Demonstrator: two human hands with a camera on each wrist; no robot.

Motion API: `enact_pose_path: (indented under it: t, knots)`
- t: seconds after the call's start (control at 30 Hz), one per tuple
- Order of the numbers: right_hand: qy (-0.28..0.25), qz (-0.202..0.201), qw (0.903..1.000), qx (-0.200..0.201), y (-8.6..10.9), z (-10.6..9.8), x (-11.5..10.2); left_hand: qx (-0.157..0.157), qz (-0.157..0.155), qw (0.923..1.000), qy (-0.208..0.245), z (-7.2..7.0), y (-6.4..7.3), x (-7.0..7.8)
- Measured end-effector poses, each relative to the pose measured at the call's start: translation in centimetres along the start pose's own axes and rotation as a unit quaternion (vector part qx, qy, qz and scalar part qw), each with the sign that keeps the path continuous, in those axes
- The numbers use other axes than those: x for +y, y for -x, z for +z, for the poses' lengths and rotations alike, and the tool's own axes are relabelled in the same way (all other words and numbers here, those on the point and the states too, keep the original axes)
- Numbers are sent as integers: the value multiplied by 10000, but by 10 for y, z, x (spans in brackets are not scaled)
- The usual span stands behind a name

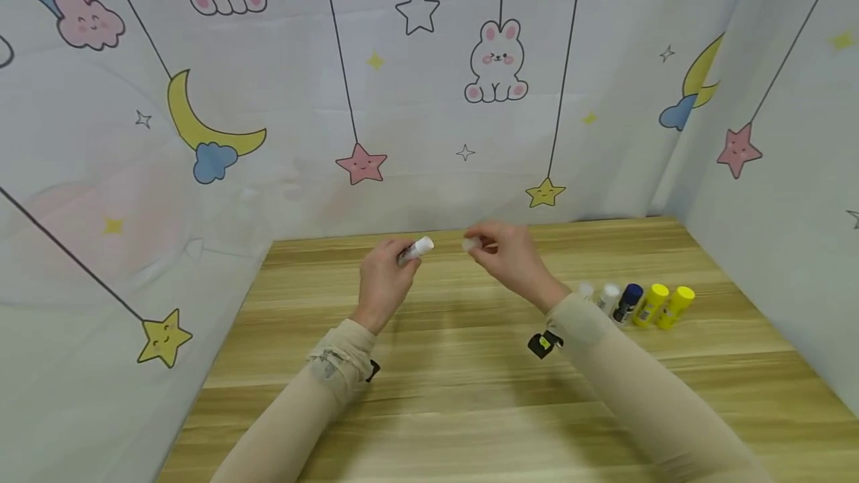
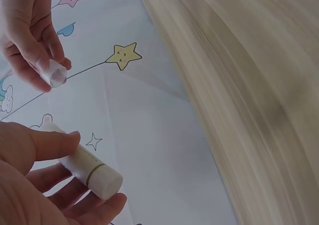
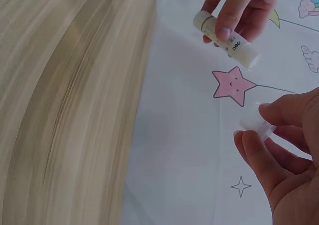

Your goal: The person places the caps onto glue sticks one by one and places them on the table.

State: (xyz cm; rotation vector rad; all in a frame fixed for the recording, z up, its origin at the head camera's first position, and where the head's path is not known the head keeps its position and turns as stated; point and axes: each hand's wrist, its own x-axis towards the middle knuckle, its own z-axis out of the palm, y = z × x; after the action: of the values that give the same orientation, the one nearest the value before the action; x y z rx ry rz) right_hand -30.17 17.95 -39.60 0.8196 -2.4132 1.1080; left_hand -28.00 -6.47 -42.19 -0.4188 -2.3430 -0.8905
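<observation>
My left hand grips a white glue stick, its bare end tilted up toward the right hand. Printed lettering shows on the glue stick in the right wrist view, and the thumb lies along its barrel. Across a short gap, my right hand pinches a translucent white cap between thumb and fingertips. In the left wrist view the hollow mouth of the cap shows. Cap and glue stick are apart, both held up above the far part of the table.
On the right of the wooden table several glue sticks stand in a row: a yellow one, another yellow one, a dark blue one and white ones partly behind the right forearm. A printed curtain hangs along the back and sides.
</observation>
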Motion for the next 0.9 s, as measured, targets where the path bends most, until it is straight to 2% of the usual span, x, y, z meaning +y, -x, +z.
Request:
enact_pose_path:
  t: [0.37, 0.63, 0.9]
  knots:
    - [-342, 126, 9993, 69, 7, 11, -5, -77, -70, 9999, -47, 6, 5, 7]
    - [-601, 91, 9979, 220, 10, 15, -8, -120, 99, 9999, -54, 12, 9, 9]
    - [-600, 148, 9980, 143, 12, 21, -10, -253, 266, 9993, 35, 16, 12, 11]
